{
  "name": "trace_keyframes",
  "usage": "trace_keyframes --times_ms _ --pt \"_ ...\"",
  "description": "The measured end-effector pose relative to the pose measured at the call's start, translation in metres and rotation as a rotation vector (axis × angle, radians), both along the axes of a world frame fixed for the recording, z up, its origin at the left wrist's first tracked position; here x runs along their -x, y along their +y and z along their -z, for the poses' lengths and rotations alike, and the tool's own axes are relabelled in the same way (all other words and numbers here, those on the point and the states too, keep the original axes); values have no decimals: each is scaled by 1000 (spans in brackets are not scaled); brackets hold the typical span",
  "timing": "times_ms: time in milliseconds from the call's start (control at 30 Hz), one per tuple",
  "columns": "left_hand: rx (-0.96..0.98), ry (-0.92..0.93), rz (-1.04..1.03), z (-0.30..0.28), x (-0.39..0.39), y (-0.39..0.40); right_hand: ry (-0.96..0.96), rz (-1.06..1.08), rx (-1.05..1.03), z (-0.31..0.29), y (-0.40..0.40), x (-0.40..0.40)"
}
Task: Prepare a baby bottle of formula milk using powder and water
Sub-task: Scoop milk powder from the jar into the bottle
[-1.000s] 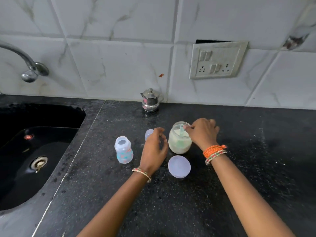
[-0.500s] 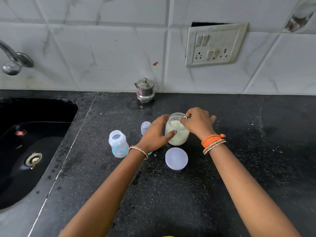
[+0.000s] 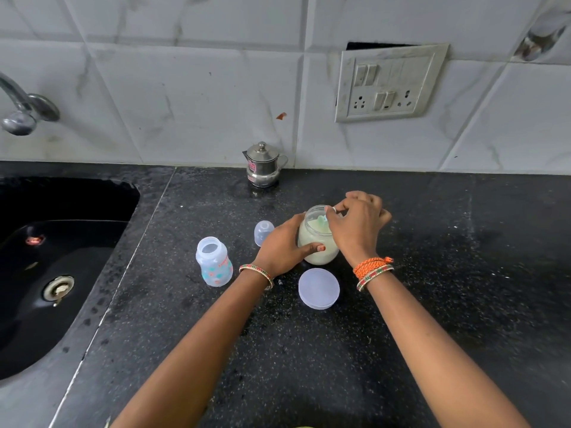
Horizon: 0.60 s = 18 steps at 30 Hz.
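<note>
Since the earlier frame, left hand (image 3: 284,242) has come off the bench and wrapped round the powder jar (image 3: 318,242); right hand (image 3: 358,223) has stayed at the jar mouth, now with a scoop handle showing under it.

Near to far from the fingers:
- Jar lid (image 3: 319,288) lies flat on the bench (image 3: 309,366), just nearer the person than both hands, apart from the jar.
- Left fingers curl round the jar's left side, thumb (image 3: 315,248) pressed across the front wall. Steadying grip, jar upright on the bench.
- Right fingers (image 3: 340,208) are narrow, pinched on the pale scoop (image 3: 323,218), whose handle slants up out of the jar mouth toward them. Bowl end is down in the powder; whether it is loaded, cannot tell.
- Baby bottle (image 3: 214,262) stands upright and open-mouthed, left of the left hand, near but not touching. Long axis vertical, mouth facing up.
- Bottle cap (image 3: 263,232) stands just beyond and left of the left fingers, between bottle and jar.
- Steel pot (image 3: 264,165) sits well beyond the hands at the wall; it may hold the water, not shown.

Key relation: the bottle lies left of the scoop hand, with the left hand and wrist between. Judging from this, the right hand must lift the scoop clear of the rim and carry it leftward across the left hand to the bottle mouth, or the left hand brings the bottle in. Left hand is nearer the bottle. Narrow bottle mouth makes spilled powder the likely risk.
</note>
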<state>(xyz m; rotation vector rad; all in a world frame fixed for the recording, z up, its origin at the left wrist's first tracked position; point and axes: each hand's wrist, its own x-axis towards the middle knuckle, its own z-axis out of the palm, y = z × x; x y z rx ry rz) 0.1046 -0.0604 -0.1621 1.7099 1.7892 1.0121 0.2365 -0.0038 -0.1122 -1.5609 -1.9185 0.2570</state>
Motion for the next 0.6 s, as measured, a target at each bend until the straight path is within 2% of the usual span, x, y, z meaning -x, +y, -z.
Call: trace_keyframes --times_ms 600 --pt "23 93 -51 6 2 1 407 86 226 9 -5 7"
